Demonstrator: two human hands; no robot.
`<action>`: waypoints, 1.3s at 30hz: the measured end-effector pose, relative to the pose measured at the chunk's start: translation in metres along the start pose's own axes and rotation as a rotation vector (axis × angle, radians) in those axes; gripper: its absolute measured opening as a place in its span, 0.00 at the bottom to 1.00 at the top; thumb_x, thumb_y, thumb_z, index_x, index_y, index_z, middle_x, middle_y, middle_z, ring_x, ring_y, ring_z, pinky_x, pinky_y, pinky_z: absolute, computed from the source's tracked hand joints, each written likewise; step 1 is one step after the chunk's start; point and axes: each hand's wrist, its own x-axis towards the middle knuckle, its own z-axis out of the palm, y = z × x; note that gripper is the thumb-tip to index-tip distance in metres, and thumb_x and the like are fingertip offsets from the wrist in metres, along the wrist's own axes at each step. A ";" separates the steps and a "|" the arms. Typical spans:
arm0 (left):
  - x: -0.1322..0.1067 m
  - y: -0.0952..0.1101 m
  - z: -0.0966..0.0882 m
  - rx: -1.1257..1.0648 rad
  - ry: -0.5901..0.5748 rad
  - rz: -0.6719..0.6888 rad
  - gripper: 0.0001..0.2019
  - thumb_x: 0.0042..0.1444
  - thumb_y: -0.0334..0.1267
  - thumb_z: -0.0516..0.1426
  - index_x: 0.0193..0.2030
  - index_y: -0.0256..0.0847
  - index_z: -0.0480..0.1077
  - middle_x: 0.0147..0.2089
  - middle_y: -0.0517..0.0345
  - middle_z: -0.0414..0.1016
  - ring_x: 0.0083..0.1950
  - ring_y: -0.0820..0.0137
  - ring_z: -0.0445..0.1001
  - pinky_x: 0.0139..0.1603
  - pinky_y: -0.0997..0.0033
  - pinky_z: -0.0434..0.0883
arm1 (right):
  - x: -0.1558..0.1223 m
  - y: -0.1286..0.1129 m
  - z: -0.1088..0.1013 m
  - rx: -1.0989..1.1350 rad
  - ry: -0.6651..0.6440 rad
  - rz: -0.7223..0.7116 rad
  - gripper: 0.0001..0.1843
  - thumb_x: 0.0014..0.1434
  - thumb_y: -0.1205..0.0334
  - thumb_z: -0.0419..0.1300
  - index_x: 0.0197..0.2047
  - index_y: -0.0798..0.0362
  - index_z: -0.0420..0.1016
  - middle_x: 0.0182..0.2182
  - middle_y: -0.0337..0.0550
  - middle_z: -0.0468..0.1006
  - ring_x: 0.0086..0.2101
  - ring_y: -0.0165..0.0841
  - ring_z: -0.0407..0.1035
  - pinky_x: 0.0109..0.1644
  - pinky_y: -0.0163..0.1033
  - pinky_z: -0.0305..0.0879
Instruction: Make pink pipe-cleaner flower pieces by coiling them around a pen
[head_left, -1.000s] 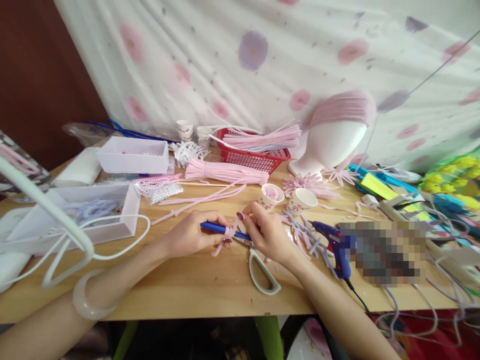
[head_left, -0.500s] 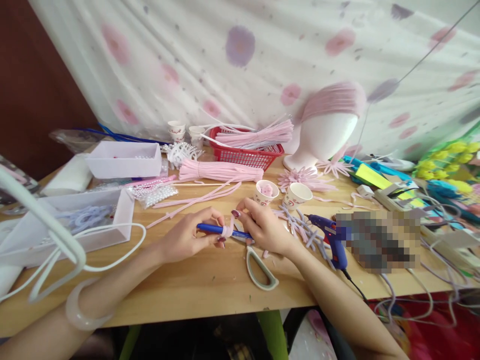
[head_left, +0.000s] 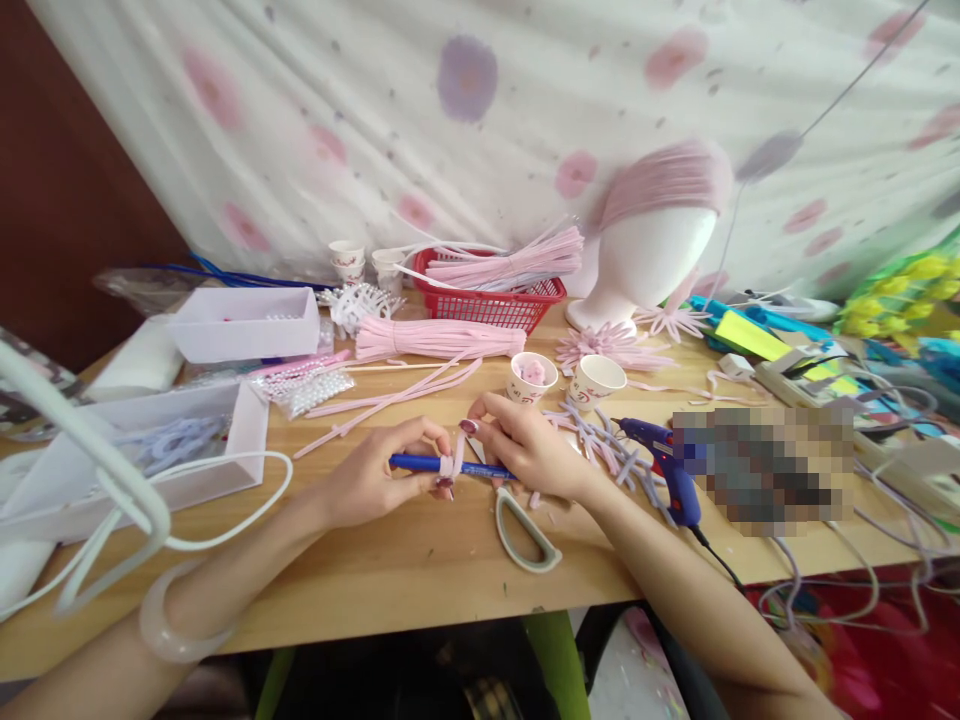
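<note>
A blue pen [head_left: 415, 462] lies level above the table, gripped near its left end by my left hand [head_left: 367, 472], thumb below and fingers above. Around its middle a pink pipe cleaner [head_left: 459, 452] is wound in a few turns. My right hand [head_left: 529, 448] pinches the upper end of that strip between thumb and forefinger, while the pen's right end runs under its curled fingers. Below the right hand, scissors [head_left: 556, 560] rest on the wood, one pale handle loop showing and the blades partly hidden.
Two paper cups [head_left: 598, 381] stand behind my right hand, one holding pink pieces. A blue glue gun [head_left: 681, 485] lies to the right with its cable. A pink pipe-cleaner bundle [head_left: 442, 341], red basket [head_left: 487, 312], foam head [head_left: 651, 255] and white boxes [head_left: 247, 345] fill the back and left.
The pipe cleaner's free end has swung from nearly upright to a loop leaning right around the pen. My right hand has shifted slightly. The whole view has tilted a little.
</note>
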 end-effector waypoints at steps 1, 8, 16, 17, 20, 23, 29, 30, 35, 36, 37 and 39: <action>0.000 0.001 0.000 -0.035 -0.008 -0.006 0.07 0.57 0.33 0.59 0.39 0.40 0.64 0.33 0.60 0.77 0.34 0.70 0.80 0.37 0.72 0.75 | 0.001 0.000 -0.002 0.096 -0.053 0.053 0.09 0.67 0.55 0.49 0.37 0.51 0.60 0.15 0.30 0.71 0.11 0.24 0.60 0.15 0.27 0.55; -0.002 0.007 -0.001 -0.171 0.001 -0.043 0.12 0.56 0.37 0.61 0.43 0.40 0.63 0.30 0.58 0.80 0.32 0.69 0.81 0.34 0.71 0.75 | 0.008 0.010 0.001 0.520 -0.190 0.169 0.16 0.61 0.48 0.56 0.36 0.52 0.62 0.14 0.31 0.74 0.07 0.21 0.52 0.09 0.24 0.46; 0.000 0.010 0.000 -0.122 0.094 -0.032 0.10 0.52 0.39 0.64 0.39 0.37 0.74 0.31 0.54 0.82 0.32 0.64 0.82 0.36 0.68 0.77 | 0.009 0.008 0.003 0.872 -0.224 0.313 0.09 0.58 0.59 0.58 0.32 0.54 0.64 0.12 0.33 0.72 0.07 0.19 0.44 0.08 0.24 0.37; 0.000 0.010 0.000 -0.133 0.134 -0.022 0.11 0.51 0.39 0.64 0.39 0.37 0.74 0.30 0.55 0.82 0.31 0.64 0.81 0.36 0.68 0.77 | 0.009 0.010 0.003 0.944 -0.243 0.314 0.08 0.57 0.60 0.58 0.32 0.54 0.63 0.12 0.32 0.71 0.07 0.18 0.41 0.08 0.24 0.36; 0.002 0.006 0.000 -0.171 0.214 0.009 0.12 0.50 0.39 0.65 0.39 0.36 0.73 0.28 0.55 0.82 0.31 0.65 0.81 0.37 0.68 0.77 | 0.012 0.016 0.009 1.117 -0.292 0.314 0.06 0.57 0.63 0.57 0.33 0.54 0.62 0.13 0.28 0.67 0.09 0.17 0.35 0.10 0.24 0.33; 0.003 0.001 -0.002 -0.217 0.236 0.035 0.11 0.52 0.40 0.65 0.39 0.36 0.73 0.28 0.56 0.82 0.30 0.68 0.80 0.37 0.70 0.76 | 0.013 0.019 0.021 1.175 -0.315 0.288 0.07 0.57 0.62 0.57 0.32 0.53 0.61 0.12 0.25 0.59 0.11 0.18 0.34 0.11 0.24 0.34; 0.005 0.000 -0.005 -0.084 0.367 0.044 0.13 0.51 0.41 0.65 0.40 0.35 0.76 0.32 0.55 0.82 0.31 0.67 0.79 0.36 0.70 0.76 | 0.007 0.008 0.033 0.839 -0.217 0.128 0.13 0.59 0.52 0.58 0.34 0.52 0.62 0.12 0.24 0.56 0.13 0.21 0.41 0.15 0.29 0.36; 0.006 0.001 -0.005 -0.060 0.389 0.043 0.13 0.50 0.42 0.65 0.39 0.36 0.76 0.33 0.54 0.82 0.31 0.67 0.79 0.36 0.70 0.77 | 0.006 0.006 0.032 0.759 -0.180 0.093 0.14 0.60 0.51 0.58 0.33 0.53 0.62 0.12 0.25 0.55 0.13 0.21 0.42 0.16 0.29 0.38; 0.008 -0.001 -0.003 0.019 0.453 0.053 0.13 0.49 0.44 0.65 0.37 0.36 0.77 0.34 0.53 0.82 0.29 0.67 0.79 0.33 0.68 0.79 | 0.001 0.001 0.027 0.289 -0.008 -0.057 0.16 0.64 0.50 0.52 0.34 0.55 0.67 0.19 0.30 0.56 0.20 0.24 0.48 0.23 0.31 0.46; 0.008 -0.003 -0.003 0.028 0.448 0.051 0.13 0.49 0.44 0.65 0.37 0.36 0.77 0.34 0.53 0.82 0.29 0.67 0.79 0.33 0.68 0.79 | 0.000 0.000 0.026 0.176 0.027 -0.096 0.15 0.65 0.52 0.51 0.34 0.55 0.68 0.20 0.32 0.58 0.21 0.25 0.50 0.24 0.31 0.49; 0.008 -0.004 -0.003 0.033 0.440 0.051 0.13 0.49 0.44 0.65 0.37 0.36 0.77 0.33 0.53 0.81 0.28 0.67 0.79 0.32 0.69 0.79 | 0.000 -0.001 0.025 0.072 0.055 -0.138 0.14 0.66 0.55 0.50 0.33 0.55 0.69 0.20 0.33 0.60 0.22 0.25 0.53 0.26 0.32 0.51; 0.007 -0.005 -0.003 0.034 0.421 0.049 0.12 0.49 0.42 0.65 0.36 0.36 0.76 0.31 0.54 0.81 0.28 0.66 0.80 0.32 0.69 0.79 | -0.001 -0.004 0.022 -0.069 0.090 -0.204 0.14 0.66 0.60 0.50 0.30 0.54 0.69 0.21 0.34 0.62 0.23 0.26 0.55 0.29 0.33 0.52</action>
